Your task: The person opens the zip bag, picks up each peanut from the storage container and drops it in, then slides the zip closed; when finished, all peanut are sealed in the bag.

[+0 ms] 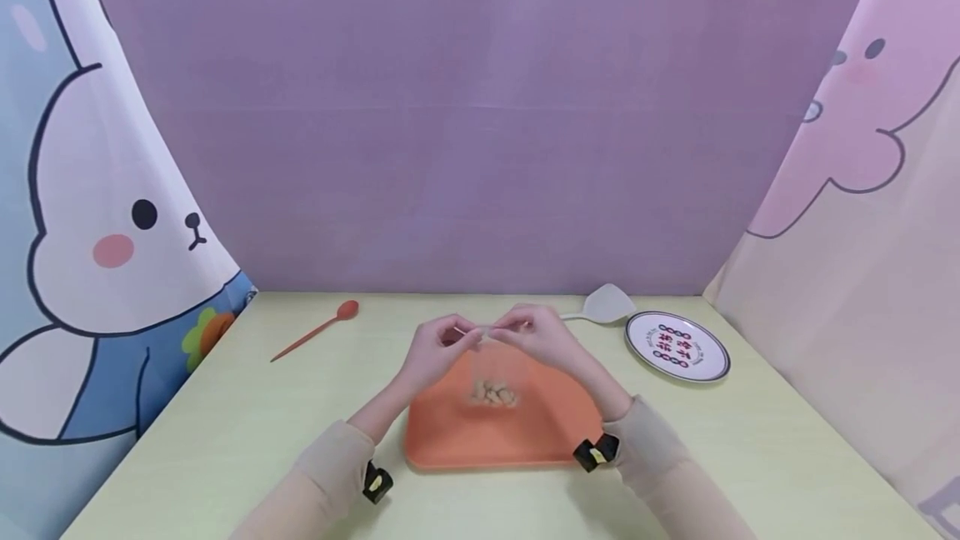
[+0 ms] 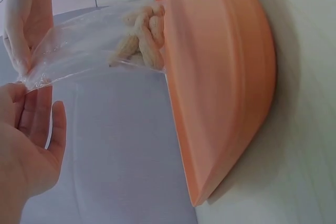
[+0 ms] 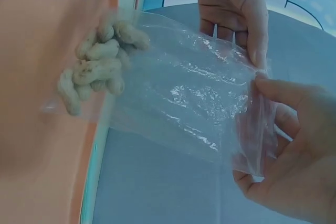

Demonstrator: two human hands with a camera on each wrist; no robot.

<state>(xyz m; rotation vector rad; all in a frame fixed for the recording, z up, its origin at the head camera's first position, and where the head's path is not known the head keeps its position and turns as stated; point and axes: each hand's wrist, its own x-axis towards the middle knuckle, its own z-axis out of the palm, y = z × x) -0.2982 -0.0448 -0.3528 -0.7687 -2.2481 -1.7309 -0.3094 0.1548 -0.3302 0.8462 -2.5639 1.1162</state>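
A clear plastic bag (image 3: 184,87) hangs from both hands above an orange tray (image 1: 450,440). Several unshelled peanuts (image 3: 100,61) lie bunched at the bottom of the bag. At the bag's top edge, my left hand (image 1: 440,351) pinches the film between thumb and fingers. Close beside it, my right hand (image 1: 542,335) pinches the same edge, and the two thumbs almost meet in the head view. The right wrist view shows the right hand's fingers behind the film and its thumb in front. Whether the bag's mouth is parted I cannot tell.
On the pale table (image 1: 225,440), a red spoon (image 1: 347,311) lies at the back left. Behind the right hand lies a white spatula (image 1: 608,304), with a round printed plate (image 1: 677,347) to its right. A purple cloth (image 1: 465,123) hangs along the back.
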